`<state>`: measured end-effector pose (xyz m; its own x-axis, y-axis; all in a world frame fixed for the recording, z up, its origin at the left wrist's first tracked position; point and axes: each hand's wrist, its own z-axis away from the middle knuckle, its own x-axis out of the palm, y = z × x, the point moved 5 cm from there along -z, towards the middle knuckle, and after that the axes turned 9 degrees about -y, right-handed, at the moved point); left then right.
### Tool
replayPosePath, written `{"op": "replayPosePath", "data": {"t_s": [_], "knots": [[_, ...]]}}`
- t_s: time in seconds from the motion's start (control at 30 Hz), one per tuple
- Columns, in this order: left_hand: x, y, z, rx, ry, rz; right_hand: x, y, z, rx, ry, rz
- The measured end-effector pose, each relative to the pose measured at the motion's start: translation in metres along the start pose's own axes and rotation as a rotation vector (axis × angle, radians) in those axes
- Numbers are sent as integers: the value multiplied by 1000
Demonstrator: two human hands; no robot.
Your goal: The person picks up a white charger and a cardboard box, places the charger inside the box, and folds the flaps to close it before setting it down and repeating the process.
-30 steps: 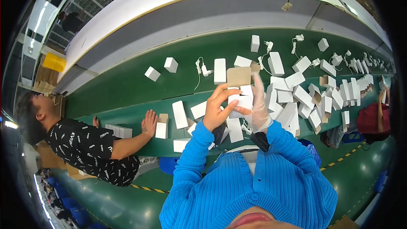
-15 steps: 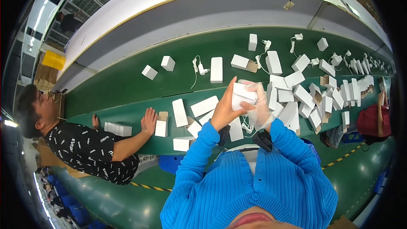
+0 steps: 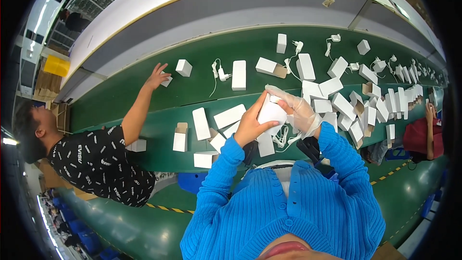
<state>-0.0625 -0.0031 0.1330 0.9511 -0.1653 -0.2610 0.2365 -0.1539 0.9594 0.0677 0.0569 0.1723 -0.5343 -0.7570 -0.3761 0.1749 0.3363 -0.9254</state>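
Held box (image 3: 272, 115), centre: white. Worktable (image 3: 202, 84): green. Cardigan (image 3: 250, 207), lower centre: blue. Shirt (image 3: 91, 163), left: black, white lettering pattern. Floor tape (image 3: 171, 209), lower left: yellow-black stripes.

Blue ribbed cardigan (image 3: 327, 202), long sleeves (image 3: 211, 175), round buttons (image 3: 288, 222), translucent glove (image 3: 308, 121) on the right of the hands (image 3: 297, 110)

Smooth, matt paperboard box (image 3: 271, 114)
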Motion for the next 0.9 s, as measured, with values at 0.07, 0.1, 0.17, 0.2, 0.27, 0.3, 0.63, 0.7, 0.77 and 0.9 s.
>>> {"op": "replayPosePath", "data": {"t_s": [0.07,0.1,0.17,0.2,0.27,0.3,0.63,0.7,0.77,0.9], "knots": [[0,-1,1,-17,-5,-10,0,-4,-1,84,-40,70],[0,-3,2,-35,2,-2,1,-6,-2,167,-78,141],[1,-7,5,-71,15,14,5,-8,-2,251,-119,212],[1,-9,6,-72,16,16,8,-14,-1,191,-97,290],[1,-12,7,-41,18,42,13,-25,1,68,-53,446],[1,-14,8,-26,20,55,14,-26,1,68,-57,445],[0,-14,14,-42,-76,213,19,-7,-2,-135,-260,58],[4,-18,18,-13,-109,221,21,-6,-1,-127,-296,90],[3,-25,20,-30,-106,275,22,-2,-2,-68,-350,11],[-10,-46,20,-111,-130,413,30,10,-21,-18,-362,-251]]}}
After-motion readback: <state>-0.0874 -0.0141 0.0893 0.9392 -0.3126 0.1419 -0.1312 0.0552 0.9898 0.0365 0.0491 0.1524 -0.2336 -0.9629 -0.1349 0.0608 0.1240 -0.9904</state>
